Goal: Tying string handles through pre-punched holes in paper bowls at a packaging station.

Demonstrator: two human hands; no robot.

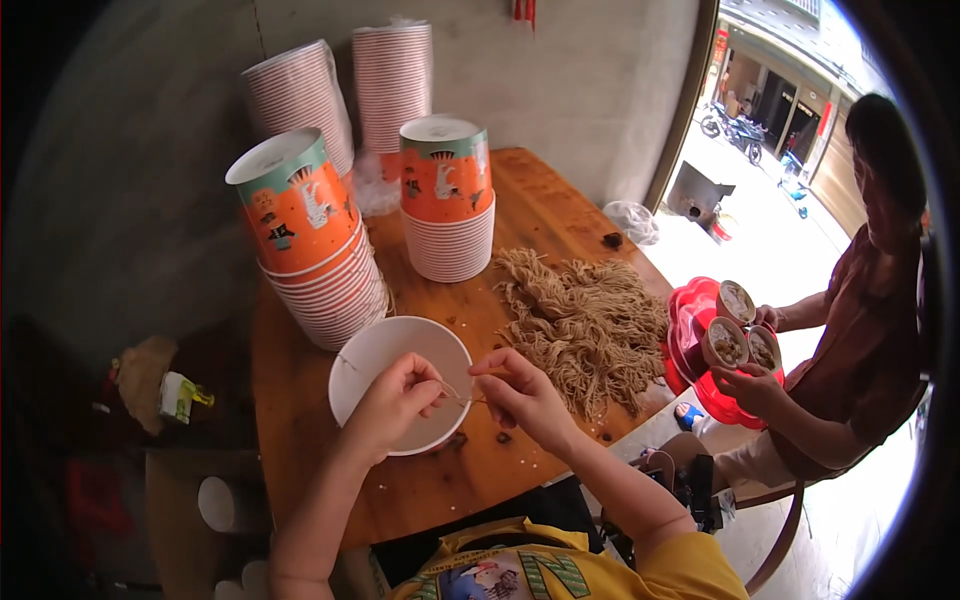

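At frame centre my left hand (395, 400) and right hand (520, 395) pinch a noodle strand (462, 397) over the white paper bowl (375, 350); lowering it in comes next, I judge.

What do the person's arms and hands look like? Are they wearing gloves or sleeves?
No gloves: the left hand and right hand are bare, with no rings or watch showing. Both forearms are bare too. The short sleeve on the right arm is yellow, matching the yellow shirt with a printed picture.
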